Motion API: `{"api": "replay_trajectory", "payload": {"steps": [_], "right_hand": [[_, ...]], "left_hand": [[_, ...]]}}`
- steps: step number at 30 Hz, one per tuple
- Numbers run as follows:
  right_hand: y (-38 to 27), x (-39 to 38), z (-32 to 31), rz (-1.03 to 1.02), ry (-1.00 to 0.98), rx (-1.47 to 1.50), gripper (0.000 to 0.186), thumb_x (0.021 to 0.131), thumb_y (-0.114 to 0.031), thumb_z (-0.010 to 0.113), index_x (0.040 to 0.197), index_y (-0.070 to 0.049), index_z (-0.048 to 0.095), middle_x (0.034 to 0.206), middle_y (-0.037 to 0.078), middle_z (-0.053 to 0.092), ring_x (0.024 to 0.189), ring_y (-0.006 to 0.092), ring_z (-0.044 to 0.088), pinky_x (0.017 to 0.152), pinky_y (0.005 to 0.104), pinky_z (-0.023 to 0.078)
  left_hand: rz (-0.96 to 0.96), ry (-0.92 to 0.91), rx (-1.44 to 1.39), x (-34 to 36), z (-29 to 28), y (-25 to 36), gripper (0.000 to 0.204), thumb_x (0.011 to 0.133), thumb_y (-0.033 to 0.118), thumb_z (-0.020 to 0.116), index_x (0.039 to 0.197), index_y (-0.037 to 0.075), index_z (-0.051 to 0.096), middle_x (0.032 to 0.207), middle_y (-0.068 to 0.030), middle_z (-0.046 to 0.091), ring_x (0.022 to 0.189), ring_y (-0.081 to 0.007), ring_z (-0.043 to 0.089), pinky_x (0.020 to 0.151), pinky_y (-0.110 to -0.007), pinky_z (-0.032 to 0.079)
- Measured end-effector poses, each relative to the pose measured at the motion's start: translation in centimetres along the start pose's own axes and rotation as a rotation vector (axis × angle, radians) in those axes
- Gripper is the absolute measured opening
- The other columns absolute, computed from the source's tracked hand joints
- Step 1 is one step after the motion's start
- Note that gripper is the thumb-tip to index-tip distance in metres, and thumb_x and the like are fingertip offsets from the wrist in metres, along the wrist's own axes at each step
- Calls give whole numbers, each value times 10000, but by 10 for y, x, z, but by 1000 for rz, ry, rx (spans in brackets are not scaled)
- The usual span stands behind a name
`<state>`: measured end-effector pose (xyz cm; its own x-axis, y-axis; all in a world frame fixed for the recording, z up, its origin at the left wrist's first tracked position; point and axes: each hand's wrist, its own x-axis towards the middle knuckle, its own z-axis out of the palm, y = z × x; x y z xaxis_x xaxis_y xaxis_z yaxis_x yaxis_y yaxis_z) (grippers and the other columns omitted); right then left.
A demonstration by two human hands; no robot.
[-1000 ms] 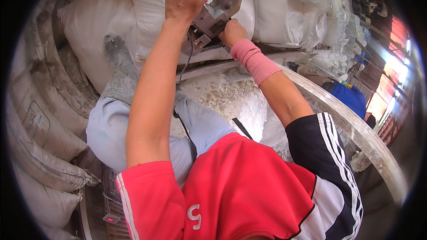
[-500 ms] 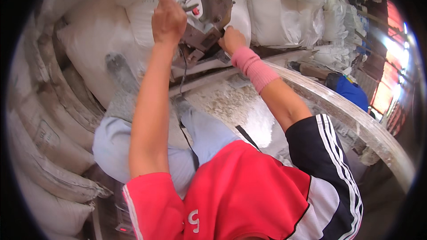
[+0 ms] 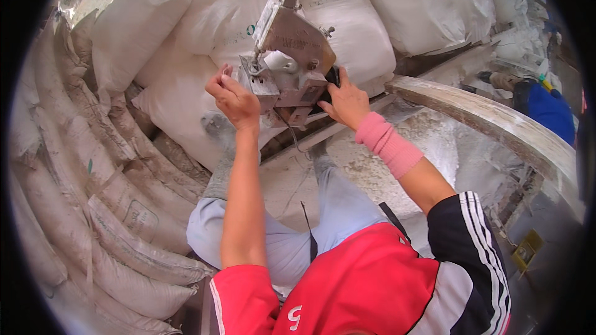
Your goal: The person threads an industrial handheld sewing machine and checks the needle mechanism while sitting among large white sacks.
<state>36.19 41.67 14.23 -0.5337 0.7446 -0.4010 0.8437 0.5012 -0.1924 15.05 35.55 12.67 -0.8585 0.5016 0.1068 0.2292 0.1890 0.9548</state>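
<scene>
A dusty grey metal bag-sewing machine (image 3: 288,46) is in front of me, before several white sacks. My right hand (image 3: 347,104), with a pink band round its wrist, has its fingers closed at the black handle (image 3: 333,77) on the machine's right side. Just left of the machine is my left hand (image 3: 237,100), palm turned partly up. Its fingers are curled and the thumb is pressed to them; whatever may be pinched there is too small to make out. A thin dark cord (image 3: 292,135) hangs below the machine.
Full white sacks (image 3: 360,25) lie behind the machine, and more dusty sacks (image 3: 139,211) are stacked on the left. A curved, powder-coated beam (image 3: 484,111) runs along the right. White powder (image 3: 422,142) covers the surface by my legs. A blue object (image 3: 546,111) is at far right.
My left hand has come down from the machine's upper left to beside its lower left, its fingers now curled partly upward. My right hand stays at the handle. The whole view has shifted.
</scene>
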Motion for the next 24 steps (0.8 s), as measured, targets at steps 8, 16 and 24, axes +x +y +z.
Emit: {"api": "replay_trajectory", "payload": {"steps": [8,16,24], "right_hand": [[3,2,7,-89,-18,35,567,725,-336,753,1121,20,558,1448,273,234,1213,384,435,909,419,476],[-1,5,34,-2,205,165,505,691,-202,744,1060,78,542,1440,262,229,1319,420,262,1064,446,320],[26,26,-15,-158,-99,-85,346,770,-322,695,958,-45,610,1384,267,342,943,361,575,743,419,519]], "left_hand": [[-96,-47,31,4,0,5,133,960,93,344,1000,-34,361,1068,-257,587,979,-330,627,874,-391,496],[-91,-31,95,10,13,6,117,951,105,366,985,-5,390,938,-226,619,873,-332,635,789,-416,475],[-100,-57,125,14,17,11,150,947,127,384,982,-15,414,921,-227,632,851,-355,627,782,-432,469]]}}
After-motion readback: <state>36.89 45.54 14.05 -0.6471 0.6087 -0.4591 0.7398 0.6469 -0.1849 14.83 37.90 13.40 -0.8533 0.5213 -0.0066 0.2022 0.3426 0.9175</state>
